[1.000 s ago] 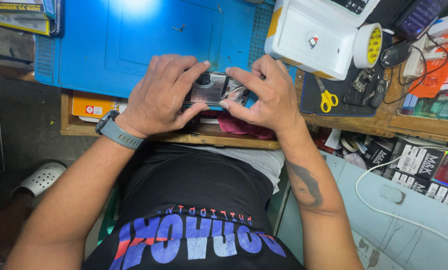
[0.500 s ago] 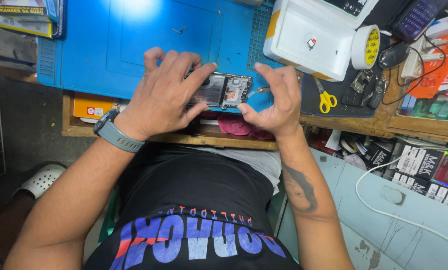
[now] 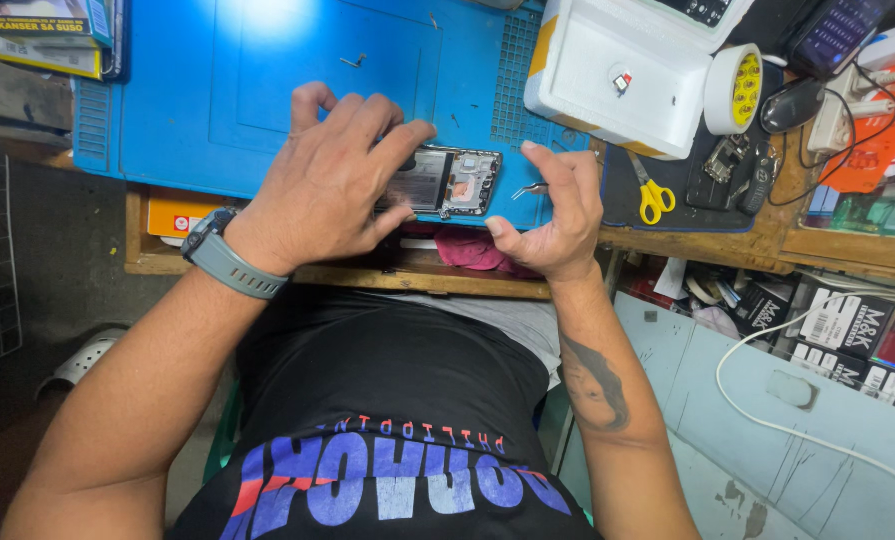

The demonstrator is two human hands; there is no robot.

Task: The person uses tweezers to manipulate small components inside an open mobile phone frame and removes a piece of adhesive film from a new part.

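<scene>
An opened phone point(image 3: 447, 181) with its inner parts showing lies at the near edge of a blue work mat point(image 3: 217, 80). My left hand point(image 3: 332, 180) rests on the phone's left part, fingers spread over it and pressing it down. My right hand point(image 3: 557, 215) is just right of the phone, thumb and fingers curled around a thin metal tool point(image 3: 529, 188), which looks like tweezers, its tip pointing at the phone's right edge. A grey watch point(image 3: 229, 256) is on my left wrist.
A white foam box point(image 3: 627, 75) sits right of the mat, with a tape roll point(image 3: 732, 90) and yellow-handled scissors point(image 3: 653, 195) beside it. A red cloth point(image 3: 472, 250) lies on the wooden shelf under the bench. Boxes and a white cable point(image 3: 797, 430) fill the lower right.
My right hand has come off the phone and moved right, holding the thin tool. The left hand's fingers have spread while it stays on the phone.
</scene>
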